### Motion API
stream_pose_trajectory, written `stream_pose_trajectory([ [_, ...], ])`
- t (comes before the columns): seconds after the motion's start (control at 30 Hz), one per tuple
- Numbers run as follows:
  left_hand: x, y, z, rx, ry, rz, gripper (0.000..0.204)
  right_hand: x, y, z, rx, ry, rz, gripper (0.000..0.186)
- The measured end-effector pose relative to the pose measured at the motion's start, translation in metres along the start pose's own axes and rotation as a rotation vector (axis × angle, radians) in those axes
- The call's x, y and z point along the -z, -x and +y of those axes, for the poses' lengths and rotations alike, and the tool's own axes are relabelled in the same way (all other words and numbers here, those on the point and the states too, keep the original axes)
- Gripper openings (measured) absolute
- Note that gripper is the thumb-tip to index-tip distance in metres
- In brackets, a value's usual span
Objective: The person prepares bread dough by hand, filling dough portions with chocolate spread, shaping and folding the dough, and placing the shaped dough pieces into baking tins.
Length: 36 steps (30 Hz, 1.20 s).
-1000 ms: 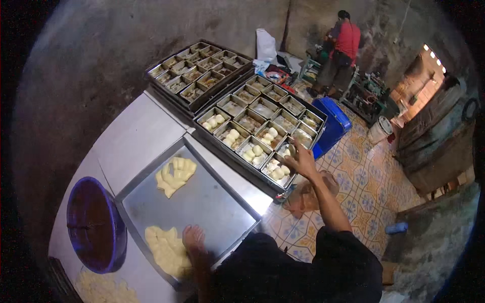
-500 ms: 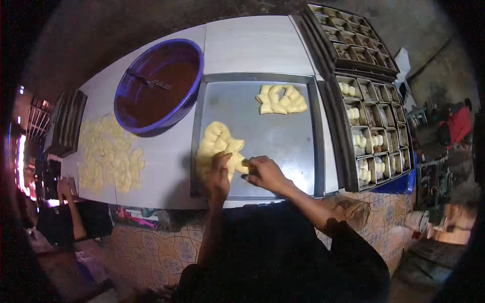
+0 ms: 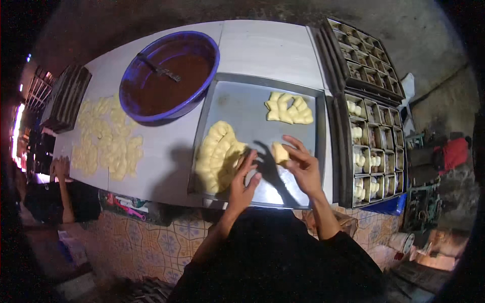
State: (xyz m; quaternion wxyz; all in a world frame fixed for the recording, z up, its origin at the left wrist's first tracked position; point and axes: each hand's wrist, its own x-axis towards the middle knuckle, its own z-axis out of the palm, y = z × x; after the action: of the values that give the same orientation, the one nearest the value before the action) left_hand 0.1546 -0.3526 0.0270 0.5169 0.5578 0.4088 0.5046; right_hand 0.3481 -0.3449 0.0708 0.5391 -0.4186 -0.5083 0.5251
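Over the metal tray, my right hand has a small pale yellow piece of dough at its fingers and thumb. My left hand is open, thumb apart from the fingers, beside the right edge of a large cluster of dough pieces. The fingertips overlap that cluster in the picture; whether they touch it I cannot tell. Another small group of dough pieces rests in the far right part of the tray. Shadows of my hands fall on the tray between them.
A blue basin of brown stuff holds a whisk-like tool. Many dough pieces lie on the white table at left, near another person's hand. Divided baking tins, some holding dough, stand at right; stacked dark tins stand far left.
My right hand has moved right, away from the large cluster, with a piece of dough. My left hand has shifted right and its fingers have opened. The whole view has turned slightly.
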Motion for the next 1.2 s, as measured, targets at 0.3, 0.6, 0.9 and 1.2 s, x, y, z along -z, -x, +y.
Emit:
stream_pose_trajectory([
  [0.3,-0.038,-0.006,0.007,0.109,0.112,0.336,0.024,-0.03,-0.016,0.033,0.193,0.405,0.125,0.022],
  [0.6,0.002,-0.022,0.003,0.514,1.448,-0.011,0.057,-0.049,-0.045,0.029,0.005,0.078,-0.318,0.077],
  [0.9,0.143,-0.24,0.034,0.242,-0.144,0.234,0.086,-0.039,-0.082,0.074,-0.024,-0.136,-0.158,0.095],
  [1.2,0.164,-0.261,0.011,0.292,-1.132,0.057,0.084,-0.031,-0.068,0.111,-0.069,-0.187,-0.049,0.079],
])
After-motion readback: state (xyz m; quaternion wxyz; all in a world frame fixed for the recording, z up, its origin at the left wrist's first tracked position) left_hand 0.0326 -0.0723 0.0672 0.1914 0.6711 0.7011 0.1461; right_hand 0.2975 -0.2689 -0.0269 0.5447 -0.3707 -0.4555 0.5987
